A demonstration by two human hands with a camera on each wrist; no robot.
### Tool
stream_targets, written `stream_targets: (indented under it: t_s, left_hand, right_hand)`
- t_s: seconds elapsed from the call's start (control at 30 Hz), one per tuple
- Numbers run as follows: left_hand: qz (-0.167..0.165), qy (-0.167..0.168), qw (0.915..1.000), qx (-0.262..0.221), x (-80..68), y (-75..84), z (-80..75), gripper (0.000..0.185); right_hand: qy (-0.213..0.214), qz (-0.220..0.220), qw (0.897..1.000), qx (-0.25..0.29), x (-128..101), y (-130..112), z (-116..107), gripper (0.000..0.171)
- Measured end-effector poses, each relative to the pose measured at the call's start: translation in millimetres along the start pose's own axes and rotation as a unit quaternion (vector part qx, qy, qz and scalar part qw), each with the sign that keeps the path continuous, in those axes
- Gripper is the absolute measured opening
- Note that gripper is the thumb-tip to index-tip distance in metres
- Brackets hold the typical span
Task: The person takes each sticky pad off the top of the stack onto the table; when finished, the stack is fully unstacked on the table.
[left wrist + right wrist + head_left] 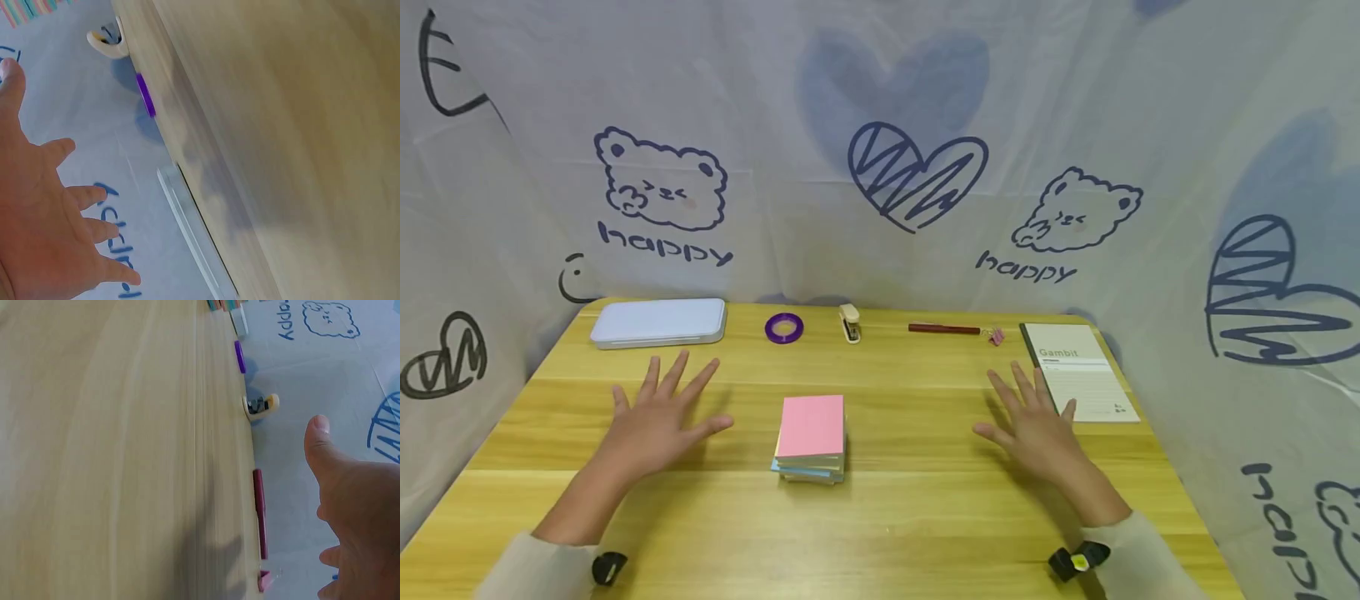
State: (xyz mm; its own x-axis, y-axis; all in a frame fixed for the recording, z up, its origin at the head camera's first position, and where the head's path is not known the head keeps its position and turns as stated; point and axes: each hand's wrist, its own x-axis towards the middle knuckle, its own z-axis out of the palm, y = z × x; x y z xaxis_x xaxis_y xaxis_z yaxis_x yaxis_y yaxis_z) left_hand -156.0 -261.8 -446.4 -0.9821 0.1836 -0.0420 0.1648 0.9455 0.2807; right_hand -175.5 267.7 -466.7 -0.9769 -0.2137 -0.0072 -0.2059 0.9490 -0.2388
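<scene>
Both our hands hover flat, fingers spread, holding nothing: left hand (658, 421) and right hand (1036, 427). Between them on the surface (925, 508) sits the sticky-note stack (811, 437), at 3 o'clock from our left, slightly nearer it, long axis pointing 12.

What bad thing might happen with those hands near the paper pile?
The pile of colored notes is stacked a bit unevenly, so a bump from the left hand or right hand might topple it. The right hand also hovers beside the notebook, which lies near the table edge and might get pushed off.
</scene>
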Motion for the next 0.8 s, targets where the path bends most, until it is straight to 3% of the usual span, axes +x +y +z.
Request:
stream_targets:
  t_s: [0.2, 0.37, 0.57, 0.8]
  left_hand:
    - [0.033, 0.003, 0.9989, -0.033, -2.3, 18.5, 4.1, 0.088]
    - [0.076, 0.002, 0.9919, -0.101, -6.3, 34.6, 10.7, 0.087]
    - [0.127, -0.014, 0.9671, -0.22, -10.0, 50.7, 22.6, 0.086]
    - [0.144, -0.04, 0.9386, -0.311, -9.7, 59.8, 34.4, 0.091]
  right_hand:
    - [-0.003, -0.029, 1.0, -0.002, 7.4, -15.1, 3.7, 0.087]
    - [-0.011, -0.059, 0.998, 0.003, 13.5, -32.9, 5.0, 0.088]
    - [-0.023, -0.099, 0.995, 0.014, 19.8, -62.9, 1.4, 0.088]
    - [-0.048, -0.141, 0.989, 0.019, 27.9, -99.2, -0.2, 0.088]
